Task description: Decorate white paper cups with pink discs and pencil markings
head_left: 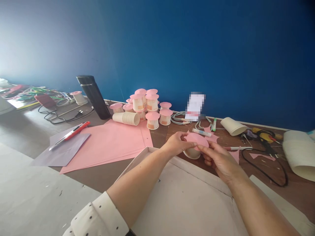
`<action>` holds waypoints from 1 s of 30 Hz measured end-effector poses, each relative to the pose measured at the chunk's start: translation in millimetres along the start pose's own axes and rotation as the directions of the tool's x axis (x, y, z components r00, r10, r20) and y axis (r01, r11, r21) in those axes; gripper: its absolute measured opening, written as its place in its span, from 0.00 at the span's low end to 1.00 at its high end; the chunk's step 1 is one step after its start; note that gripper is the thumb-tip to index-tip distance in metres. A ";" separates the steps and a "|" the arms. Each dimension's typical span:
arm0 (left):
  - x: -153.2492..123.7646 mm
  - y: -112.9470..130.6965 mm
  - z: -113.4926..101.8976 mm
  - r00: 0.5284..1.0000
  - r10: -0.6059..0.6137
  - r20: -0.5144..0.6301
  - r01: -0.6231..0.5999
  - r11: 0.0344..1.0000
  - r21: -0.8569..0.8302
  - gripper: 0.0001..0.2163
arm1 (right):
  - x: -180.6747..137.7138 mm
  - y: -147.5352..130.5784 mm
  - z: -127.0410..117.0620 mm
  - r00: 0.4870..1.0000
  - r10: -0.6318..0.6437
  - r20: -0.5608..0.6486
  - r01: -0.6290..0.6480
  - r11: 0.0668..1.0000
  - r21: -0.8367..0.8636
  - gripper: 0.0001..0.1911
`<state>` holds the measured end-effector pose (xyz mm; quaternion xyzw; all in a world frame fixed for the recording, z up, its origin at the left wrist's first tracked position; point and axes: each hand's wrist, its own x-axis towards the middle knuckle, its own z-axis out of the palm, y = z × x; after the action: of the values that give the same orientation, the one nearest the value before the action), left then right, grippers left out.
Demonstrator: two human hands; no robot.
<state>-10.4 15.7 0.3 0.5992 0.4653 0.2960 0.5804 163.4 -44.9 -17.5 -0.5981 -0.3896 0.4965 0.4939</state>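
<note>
Just beyond the white tray (187,200), the left hand (175,145) and right hand (221,160) pinch a pink disc (197,140) by its rim over a paper cup (192,154), with pink-topped cups (152,103) farther behind the tray.

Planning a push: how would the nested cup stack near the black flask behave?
The cup stack lies sideways and tapers, so it'd likely roll in an arc. Nested cups could slide apart. Thin-looking rims suggest light, dentable cups.

A craft workspace, it seems — cup houses (152,104), pink paper sheets (115,144), a utility knife (70,135).
</note>
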 end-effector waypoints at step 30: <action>2.4 -1.3 -0.8 0.999 -0.017 0.040 0.014 0.997 0.079 0.39 | 3.8 -2.5 0.0 1.000 0.008 -0.020 -0.009 1.000 -0.023 0.26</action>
<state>-10.4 18.0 -1.3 0.6238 0.4692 0.2606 0.5681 164.2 -40.8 -15.8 -0.6105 -0.3878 0.4880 0.4886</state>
